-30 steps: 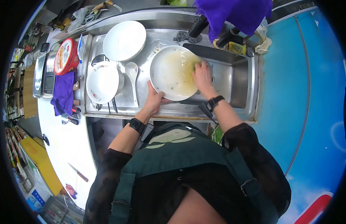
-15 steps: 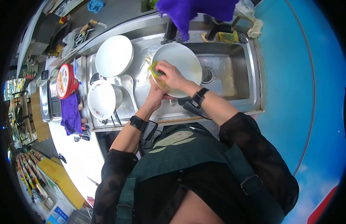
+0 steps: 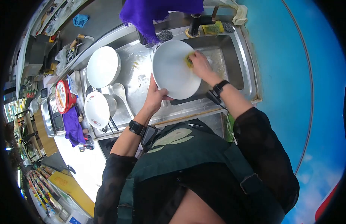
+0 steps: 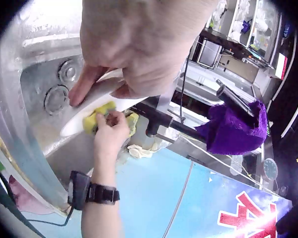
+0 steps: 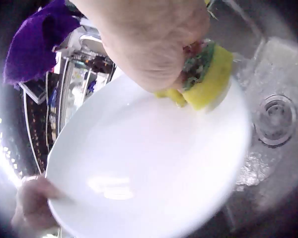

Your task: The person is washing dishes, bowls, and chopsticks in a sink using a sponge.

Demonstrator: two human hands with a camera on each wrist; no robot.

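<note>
Over the steel sink [image 3: 238, 61] a large white plate [image 3: 172, 71] is held tilted, its smooth white face up. My left hand [image 3: 157, 94] grips its near rim, thumb on top; from the left wrist view my left hand [image 4: 139, 44] pinches the plate's edge [image 4: 87, 111]. My right hand [image 3: 199, 64] holds a yellow sponge [image 3: 188, 59] with a green pad against the plate's far right rim. The right wrist view shows my right hand [image 5: 149, 39] curled round the sponge [image 5: 211, 74] on the plate [image 5: 139, 163], with the drain [image 5: 275, 119] below.
On the drainboard to the left lie another white plate [image 3: 102, 66], a flower-patterned bowl [image 3: 96, 109] and a white spoon [image 3: 118, 92]. A purple cloth [image 3: 158, 11] hangs over the dark faucet [image 3: 197, 20]. A red tin [image 3: 63, 96] stands further left.
The plate showed a soiled yellowish face a second ago and now shows a clean white one. My right hand swept the sponge to the left rim, then back to the far right rim.
</note>
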